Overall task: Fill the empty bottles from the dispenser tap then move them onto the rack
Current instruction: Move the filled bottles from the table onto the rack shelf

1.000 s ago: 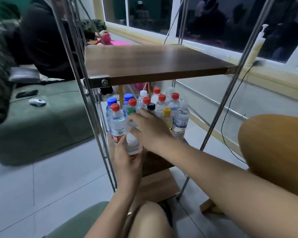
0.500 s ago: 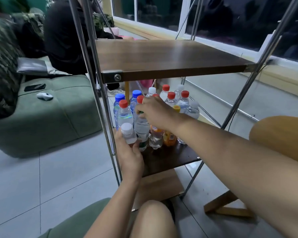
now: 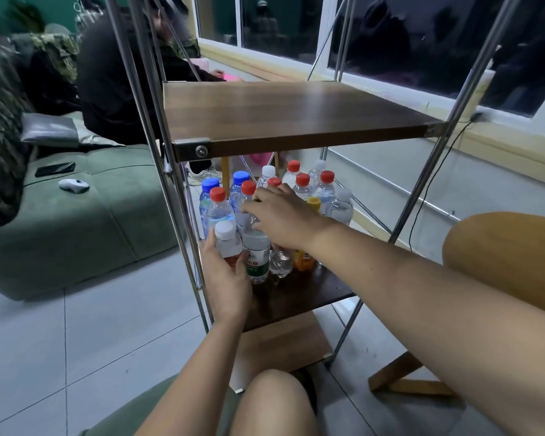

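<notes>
My left hand (image 3: 227, 280) wrapped the white-capped bottle (image 3: 226, 239) at the front edge of the shelf (image 3: 299, 298). Just beyond, my right hand (image 3: 283, 218) clasped the green-labelled bottle (image 3: 258, 250) by its shoulder. I judged both needed seating upright, clear of the other bottles (image 3: 302, 188) behind, before I let go.

Readable text: none | green label on clear plastic bottle (image 3: 257, 251): white marks were too blurred to read | other labels: illegible

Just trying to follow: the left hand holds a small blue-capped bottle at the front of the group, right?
Not quite: the head view shows the small bottle in the left hand has a white cap, not blue. The rest holds.
</notes>
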`<action>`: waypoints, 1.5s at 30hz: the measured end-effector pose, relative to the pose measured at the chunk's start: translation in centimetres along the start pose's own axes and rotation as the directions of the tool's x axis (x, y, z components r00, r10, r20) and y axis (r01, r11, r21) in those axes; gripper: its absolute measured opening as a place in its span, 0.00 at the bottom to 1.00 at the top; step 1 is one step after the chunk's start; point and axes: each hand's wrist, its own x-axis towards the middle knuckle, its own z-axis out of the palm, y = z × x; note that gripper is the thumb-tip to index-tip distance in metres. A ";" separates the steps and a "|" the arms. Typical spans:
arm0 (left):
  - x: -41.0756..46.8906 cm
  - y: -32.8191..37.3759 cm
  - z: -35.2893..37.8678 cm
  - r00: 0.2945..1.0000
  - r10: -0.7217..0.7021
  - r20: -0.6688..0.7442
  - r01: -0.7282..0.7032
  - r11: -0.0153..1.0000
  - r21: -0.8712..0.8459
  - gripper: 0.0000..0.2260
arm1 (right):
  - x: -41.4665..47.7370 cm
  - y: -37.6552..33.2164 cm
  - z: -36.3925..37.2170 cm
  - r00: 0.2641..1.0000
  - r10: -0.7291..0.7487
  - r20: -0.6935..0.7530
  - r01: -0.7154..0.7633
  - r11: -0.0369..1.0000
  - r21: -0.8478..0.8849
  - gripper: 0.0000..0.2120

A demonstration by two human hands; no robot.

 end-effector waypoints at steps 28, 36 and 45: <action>-16.6 22.9 13.7 0.538 0.386 0.749 -0.532 0.845 -0.053 0.22 | -34.9 2.4 -21.8 0.782 0.621 0.044 -0.611 0.779 -0.142 0.29; -27.5 34.9 17.1 0.256 0.564 0.786 -0.531 0.761 -0.373 0.24 | -49.5 -0.7 -30.6 0.635 0.761 -0.132 -0.773 0.624 -0.116 0.26; -36.1 45.0 16.4 0.156 0.771 0.617 -0.571 0.580 -0.581 0.14 | -63.2 -5.3 -35.0 0.478 0.779 -0.406 -0.848 0.530 0.018 0.17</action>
